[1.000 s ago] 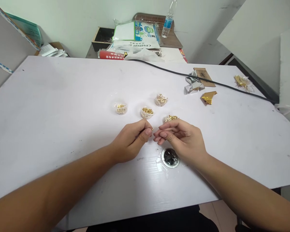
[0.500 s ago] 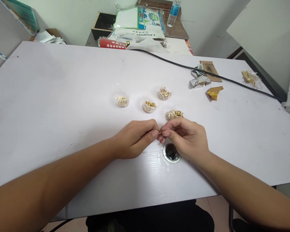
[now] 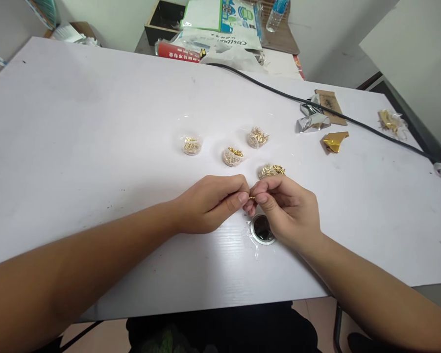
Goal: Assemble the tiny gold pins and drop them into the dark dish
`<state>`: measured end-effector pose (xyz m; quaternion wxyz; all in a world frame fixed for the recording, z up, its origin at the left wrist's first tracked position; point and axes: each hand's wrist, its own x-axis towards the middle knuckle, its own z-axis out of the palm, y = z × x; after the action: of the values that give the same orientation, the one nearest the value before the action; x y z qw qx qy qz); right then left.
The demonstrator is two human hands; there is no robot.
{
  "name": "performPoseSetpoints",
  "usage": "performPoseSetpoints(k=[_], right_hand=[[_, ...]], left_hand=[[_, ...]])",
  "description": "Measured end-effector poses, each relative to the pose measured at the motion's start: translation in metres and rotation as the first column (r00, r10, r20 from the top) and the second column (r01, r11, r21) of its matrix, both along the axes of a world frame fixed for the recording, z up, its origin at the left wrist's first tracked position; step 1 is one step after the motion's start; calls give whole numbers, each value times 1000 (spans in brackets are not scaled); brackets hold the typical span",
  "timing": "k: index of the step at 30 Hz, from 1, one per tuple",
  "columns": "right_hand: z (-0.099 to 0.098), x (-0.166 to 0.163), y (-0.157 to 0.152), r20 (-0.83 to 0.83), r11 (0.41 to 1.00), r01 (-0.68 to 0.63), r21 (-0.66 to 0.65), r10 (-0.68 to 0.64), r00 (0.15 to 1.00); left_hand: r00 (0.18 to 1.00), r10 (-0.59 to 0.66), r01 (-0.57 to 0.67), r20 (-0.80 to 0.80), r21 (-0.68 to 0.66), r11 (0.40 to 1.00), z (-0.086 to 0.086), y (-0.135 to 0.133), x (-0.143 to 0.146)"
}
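My left hand and my right hand meet fingertip to fingertip just above the white table. Both are closed in a pinch on a tiny gold pin that shows between them. Beyond the hands lie several small clear dishes of gold pins: one at the left, one in the middle, one farther back, and a loose pile right behind my right hand. A round metal-rimmed hole in the table sits partly under my right hand.
A black cable crosses the table's far right. Silver foil, gold foil, a brown card and a small bag of gold parts lie near it. Papers, packets and a water bottle are piled behind the table.
My right hand has closed in from loosely stretched fingers to a pinch and met my left hand's fingertips at the pin. The view has tilted down, so the table's things sit higher in the picture.
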<state>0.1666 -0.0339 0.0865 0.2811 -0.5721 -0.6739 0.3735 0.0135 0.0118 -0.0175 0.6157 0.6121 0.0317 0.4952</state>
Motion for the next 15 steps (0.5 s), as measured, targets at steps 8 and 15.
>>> performPoseSetpoints(k=[8,15], right_hand=[[0,-3,2,-11,999,7,-45,-7,1000],[1,-8,1,-20,992,65,-110,-67,998]], left_hand=[[997,-62,63,37,-30,998,-2,0,1],[999,-35,36,41,-28,999,-2,1,2]])
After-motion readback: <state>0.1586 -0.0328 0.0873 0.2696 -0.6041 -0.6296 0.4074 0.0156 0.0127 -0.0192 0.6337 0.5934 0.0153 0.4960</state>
